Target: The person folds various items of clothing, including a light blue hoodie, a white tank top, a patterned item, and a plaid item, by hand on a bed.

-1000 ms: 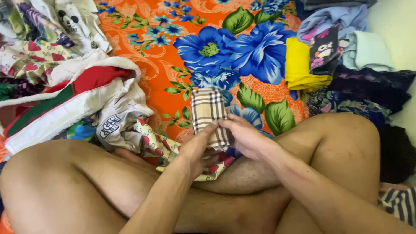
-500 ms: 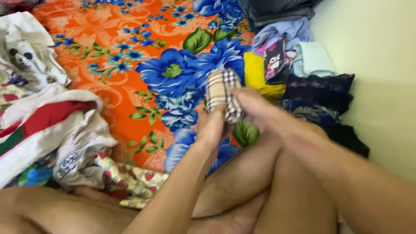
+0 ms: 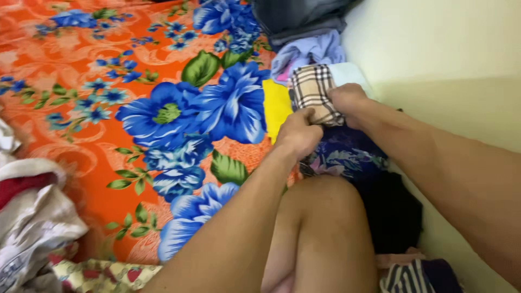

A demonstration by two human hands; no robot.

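Folded plaid cloth [image 3: 313,89] — beige with dark checks — gripped at its near edge by both hands: left hand [image 3: 299,132] closed on the lower left corner, right hand [image 3: 347,100] closed on the lower right. It lies on a row of folded clothes beside the pale wall [image 3: 434,49]. Yellow garment [image 3: 275,106] just left of the left hand; dark blue floral garment [image 3: 347,154] beneath both — orange flowered bedsheet [image 3: 108,81] farther left.

Soft matt checked cloth [image 3: 313,89] lies near a matt printed cotton sheet [image 3: 108,108].
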